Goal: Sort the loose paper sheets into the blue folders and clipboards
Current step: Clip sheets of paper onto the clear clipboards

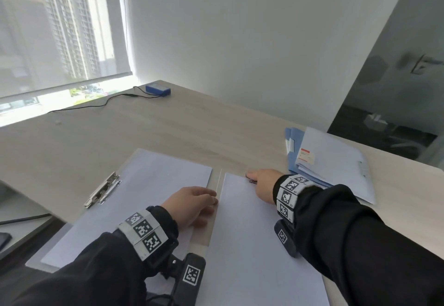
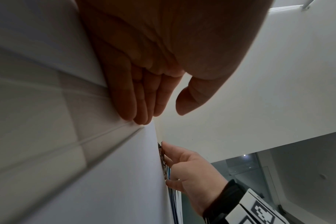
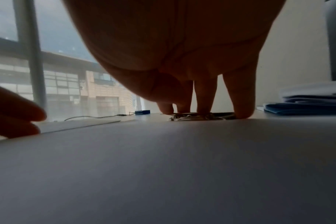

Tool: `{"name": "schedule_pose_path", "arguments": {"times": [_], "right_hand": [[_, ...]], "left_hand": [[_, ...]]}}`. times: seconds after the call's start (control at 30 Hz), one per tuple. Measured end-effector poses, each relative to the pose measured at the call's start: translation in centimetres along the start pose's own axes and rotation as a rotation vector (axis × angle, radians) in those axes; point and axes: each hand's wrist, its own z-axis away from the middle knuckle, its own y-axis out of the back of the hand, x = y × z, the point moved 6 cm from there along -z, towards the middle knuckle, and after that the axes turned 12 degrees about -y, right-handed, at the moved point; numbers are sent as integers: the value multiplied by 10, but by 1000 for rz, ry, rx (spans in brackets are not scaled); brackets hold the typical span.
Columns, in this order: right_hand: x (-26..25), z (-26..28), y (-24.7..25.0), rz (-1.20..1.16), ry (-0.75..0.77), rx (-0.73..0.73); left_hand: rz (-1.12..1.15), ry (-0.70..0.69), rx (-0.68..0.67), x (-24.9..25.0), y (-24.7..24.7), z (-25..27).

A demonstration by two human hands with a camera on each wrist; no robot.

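Two white sheets lie side by side on the wooden desk [image 1: 168, 132]. The left sheet [image 1: 149, 197] sits on a clipboard whose metal clip [image 1: 103, 192] points left. My left hand [image 1: 192, 206] rests flat between the sheets, its straight fingers [image 2: 128, 106] touching the left edge of the right sheet [image 1: 252, 233]. My right hand [image 1: 260, 183] reaches to that sheet's far end, fingertips [image 3: 242, 112] pressing down on a metal clip [image 3: 192, 117] there. A stack of blue folders [image 1: 292, 151] topped with white sheets lies to the right.
A small blue box [image 1: 158, 89] with a black cable sits at the desk's far edge by the window. A dark phone [image 1: 3, 238] lies on a lower surface at the left. A glass partition stands to the right, beyond the folders.
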Motion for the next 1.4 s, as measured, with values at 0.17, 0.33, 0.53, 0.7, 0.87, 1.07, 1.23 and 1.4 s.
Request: {"name": "schedule_pose_path", "arguments": {"times": [0.17, 0.33, 0.53, 0.7, 0.87, 1.07, 1.23, 1.4], "right_hand": [[-7, -4, -3, 68, 33, -17], [10, 11, 5, -370, 79, -57], [110, 35, -21, -1067, -133, 68], [168, 86, -58, -1555, -263, 9], [166, 118, -81, -1765, -258, -88], [154, 131, -80, -1845, -379, -75], [161, 146, -85, -1998, -421, -175], [143, 171, -92, -1807, -224, -377]], "left_hand": [[-9, 0, 6, 0, 0, 0], [-26, 3, 15, 0, -1, 3], [-43, -8, 17, 4, -1, 9], [-82, -21, 25, 7, 0, 10], [-158, -29, 54, 8, -4, 10], [-286, -61, 81, 15, -12, 20], [-332, -79, 88, 18, -17, 25], [-305, -66, 100, 17, -17, 27]]}}
